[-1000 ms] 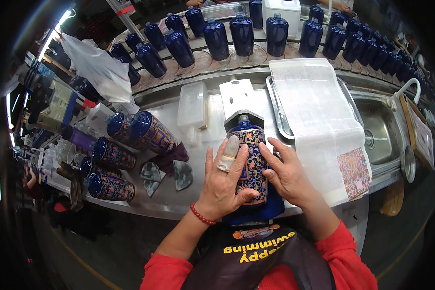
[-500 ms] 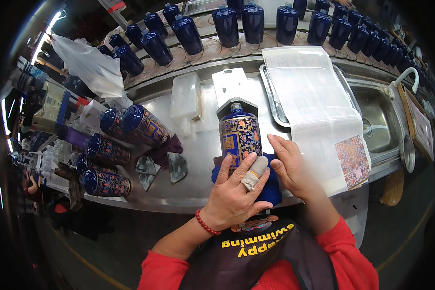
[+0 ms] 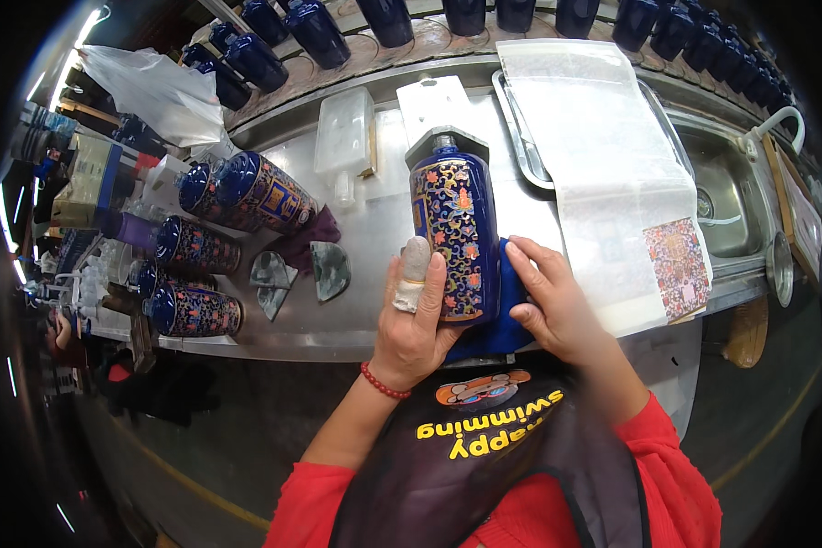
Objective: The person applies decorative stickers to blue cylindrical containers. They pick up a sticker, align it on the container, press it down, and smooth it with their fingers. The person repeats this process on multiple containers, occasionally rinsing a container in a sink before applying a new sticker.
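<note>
A dark blue glass bottle, wrapped in a colourful floral decal with gold edging, lies neck-away in front of me. Its neck end is against a grey angular holder, and a blue cloth shows beside and below its base. My left hand grips the bottle's lower left side; one finger wears a grey-white covering held by a yellowish band. On the other side my right hand has its fingers stretched apart, close to the bottle's right edge over the cloth, holding nothing I can see.
Several decorated bottles lie at the left, near two dark green curved pieces and a purple cloth. A clear plastic container stands behind. Right are white sheets, a floral decal and a sink. Plain blue bottles line the back.
The bottle has turned so its floral side faces up and the gold-framed panel has rolled left. My left hand has slid from its top to its left side. The whole view has shifted.
</note>
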